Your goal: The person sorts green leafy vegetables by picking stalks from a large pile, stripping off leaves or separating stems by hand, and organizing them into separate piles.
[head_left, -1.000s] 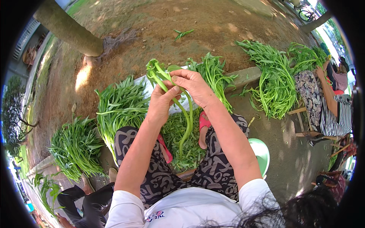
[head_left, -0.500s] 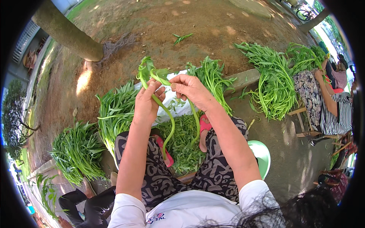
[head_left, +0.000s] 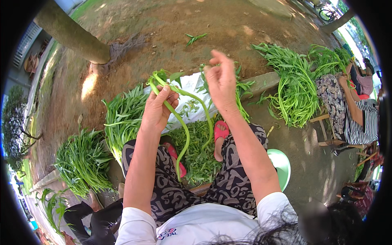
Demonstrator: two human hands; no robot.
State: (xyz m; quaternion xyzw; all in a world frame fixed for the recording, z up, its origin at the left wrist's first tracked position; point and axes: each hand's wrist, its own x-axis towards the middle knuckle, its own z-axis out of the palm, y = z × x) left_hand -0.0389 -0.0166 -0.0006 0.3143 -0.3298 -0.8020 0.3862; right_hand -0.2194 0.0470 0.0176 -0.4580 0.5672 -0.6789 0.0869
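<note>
Green stems (head_left: 183,122) hang bent over my knees, pinched near the top in my left hand (head_left: 157,110). My right hand (head_left: 220,81) is lifted beside them, fingers loose, holding nothing — I judge I'm mid-sorting; next comes a fresh grip on the stalks.

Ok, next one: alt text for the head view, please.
A seated person's left hand grips long green leafy stems that droop over a pile of greens between their feet, while the right hand is lifted open beside them. More bundles lie on the dirt around, and another person sits at right.
</note>
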